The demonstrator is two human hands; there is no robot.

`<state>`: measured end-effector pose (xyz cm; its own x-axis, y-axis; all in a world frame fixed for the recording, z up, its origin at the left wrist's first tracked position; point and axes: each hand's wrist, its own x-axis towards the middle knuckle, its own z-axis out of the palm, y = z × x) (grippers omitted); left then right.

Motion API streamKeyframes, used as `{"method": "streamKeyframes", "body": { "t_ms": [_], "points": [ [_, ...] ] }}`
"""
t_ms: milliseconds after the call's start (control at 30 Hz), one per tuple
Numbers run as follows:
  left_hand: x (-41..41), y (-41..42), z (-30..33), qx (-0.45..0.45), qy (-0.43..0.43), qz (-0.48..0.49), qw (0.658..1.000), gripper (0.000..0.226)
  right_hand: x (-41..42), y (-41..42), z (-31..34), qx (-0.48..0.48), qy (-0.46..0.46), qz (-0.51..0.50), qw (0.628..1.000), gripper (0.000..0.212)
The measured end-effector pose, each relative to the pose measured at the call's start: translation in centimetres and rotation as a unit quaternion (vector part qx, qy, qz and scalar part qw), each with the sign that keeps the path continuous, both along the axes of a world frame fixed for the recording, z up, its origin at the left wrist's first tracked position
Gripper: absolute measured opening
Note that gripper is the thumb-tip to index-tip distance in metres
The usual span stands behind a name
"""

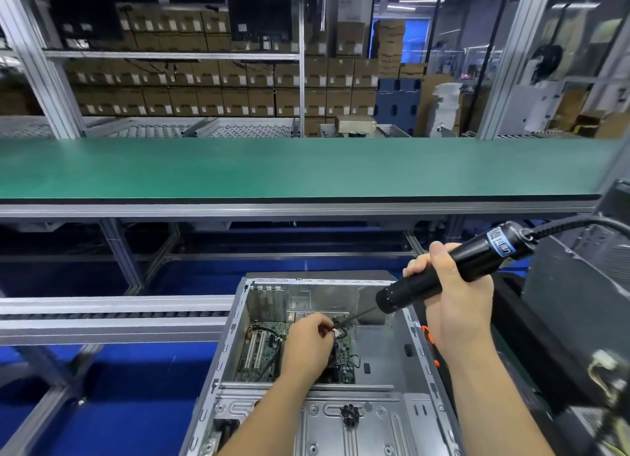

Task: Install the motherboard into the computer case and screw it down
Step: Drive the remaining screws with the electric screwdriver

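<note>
- The open grey sheet-metal computer case (381, 350) lies on its side at the bottom centre, its cavity facing up; the green printed-circuit motherboard (262, 350) lies flat inside it, on the case floor toward the left and far side
- The left hand (308, 344) reaches down into the case over the motherboard; its grip is a narrow pinch, fingertips (326, 329) closed on something small near thin dark wires at the board's far edge; what it pinches is too small to tell
- The right hand (453, 300) is raised above the case's right wall; its grip wraps fully round the black cylindrical electric screwdriver (453, 268), which is tilted, its thin bit slanting down-left to the spot beside the left fingertips; a black cable leaves its upper end to the right
- Beyond the case runs a long green-topped table (289, 167); stacked brown cardboard boxes (218, 87) fill the shelves behind it
</note>
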<state>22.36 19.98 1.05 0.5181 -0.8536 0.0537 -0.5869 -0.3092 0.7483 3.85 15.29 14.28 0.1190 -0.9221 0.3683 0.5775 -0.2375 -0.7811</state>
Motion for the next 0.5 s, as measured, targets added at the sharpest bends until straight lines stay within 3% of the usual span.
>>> {"method": "streamKeyframes", "body": {
  "t_ms": [500],
  "points": [
    [0.17,-0.09,-0.2,-0.011,0.015,-0.003,1.0,0.023,0.03,0.01,-0.68,-0.006,0.011,-0.004,1.0,0.035]
  ]
}}
